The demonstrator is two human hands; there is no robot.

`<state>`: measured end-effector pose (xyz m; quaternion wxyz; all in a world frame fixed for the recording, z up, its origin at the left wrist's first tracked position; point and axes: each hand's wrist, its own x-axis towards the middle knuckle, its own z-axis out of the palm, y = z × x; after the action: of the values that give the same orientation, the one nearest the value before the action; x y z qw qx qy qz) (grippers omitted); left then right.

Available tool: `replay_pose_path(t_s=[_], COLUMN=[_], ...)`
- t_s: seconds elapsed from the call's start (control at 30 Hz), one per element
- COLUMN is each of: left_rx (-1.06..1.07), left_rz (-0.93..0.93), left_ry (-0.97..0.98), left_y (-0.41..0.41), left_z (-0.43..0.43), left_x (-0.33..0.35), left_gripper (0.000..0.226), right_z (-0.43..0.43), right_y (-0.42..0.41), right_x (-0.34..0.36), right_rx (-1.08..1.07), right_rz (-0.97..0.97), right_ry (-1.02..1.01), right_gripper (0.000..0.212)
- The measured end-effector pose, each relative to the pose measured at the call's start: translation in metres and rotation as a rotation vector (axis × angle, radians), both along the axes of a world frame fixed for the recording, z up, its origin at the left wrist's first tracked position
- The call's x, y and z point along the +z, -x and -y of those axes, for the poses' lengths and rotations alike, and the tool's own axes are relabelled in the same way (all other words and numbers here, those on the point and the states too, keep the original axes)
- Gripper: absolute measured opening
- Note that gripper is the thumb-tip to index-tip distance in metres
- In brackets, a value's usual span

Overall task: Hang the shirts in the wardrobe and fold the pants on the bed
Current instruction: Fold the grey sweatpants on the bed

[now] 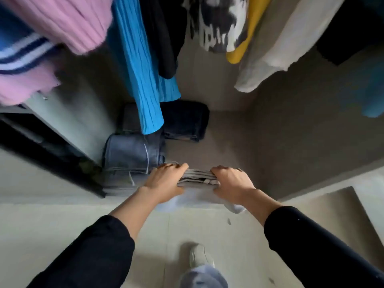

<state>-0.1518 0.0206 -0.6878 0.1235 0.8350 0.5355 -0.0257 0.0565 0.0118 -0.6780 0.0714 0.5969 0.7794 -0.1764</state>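
Down at the near edge, a pale sneaker (200,256) stands on the beige tiled floor (62,225), and two black sleeves (89,256) reach forward from either side. Look at the grip: the left hand (166,179) and the right hand (232,181) are both clamped on a folded bundle of grey pants (197,176), one hand at each end, fingers curled over its far edge and thumbs tucked on the near side. That bundle is right at the front lip of the open wardrobe (301,121), above its grey-brown base; whether it rests there or is held just clear, I can't tell. Inside now, low down: just left of the bundle, beside the left hand, sits a stack of folded grey-blue jeans (126,159), tight against the left wall. Farther in lies a folded pair of dark navy jeans (185,121), and to its left a folded dark grey piece (129,117), partly hidden. Up top, the hanging row: a pink ribbed knit top (62,19) at far left, then a long bright-blue ribbed garment (141,69) whose end dangles in front of the folded pieces, a black garment (162,34) beside it, a black-and-white patterned top (214,21), a mustard-yellow top (247,32), and a cream knit top (280,44) towards the right. Something dark hangs at the far right, too blurred to make out.
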Motion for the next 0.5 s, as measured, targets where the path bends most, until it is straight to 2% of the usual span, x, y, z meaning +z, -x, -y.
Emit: replay_pose_path(t_s=[0.13, 0.33, 0.4, 0.5], left_rx=[0.017, 0.002, 0.028, 0.035], left_rz=[0.008, 0.057, 0.039, -0.126], left_ry=[-0.1, -0.473, -0.422, -0.191], left_y=[-0.001, -0.004, -0.004, -0.001], left_z=[-0.076, -0.129, -0.118, -0.087], left_x=[-0.076, -0.162, -0.2, -0.262], left_gripper=[0.052, 0.056, 0.054, 0.058], right_z=[-0.076, -0.128, -0.122, -0.102], right_y=[-0.003, -0.005, -0.003, 0.008], right_x=[-0.07, -0.171, -0.21, -0.267], right_rx=[-0.005, 0.039, 0.043, -0.003], right_rz=[0.035, 0.036, 0.09, 0.181], right_ry=[-0.085, -0.423, -0.391, -0.133], right_gripper=[0.029, 0.05, 0.05, 0.048])
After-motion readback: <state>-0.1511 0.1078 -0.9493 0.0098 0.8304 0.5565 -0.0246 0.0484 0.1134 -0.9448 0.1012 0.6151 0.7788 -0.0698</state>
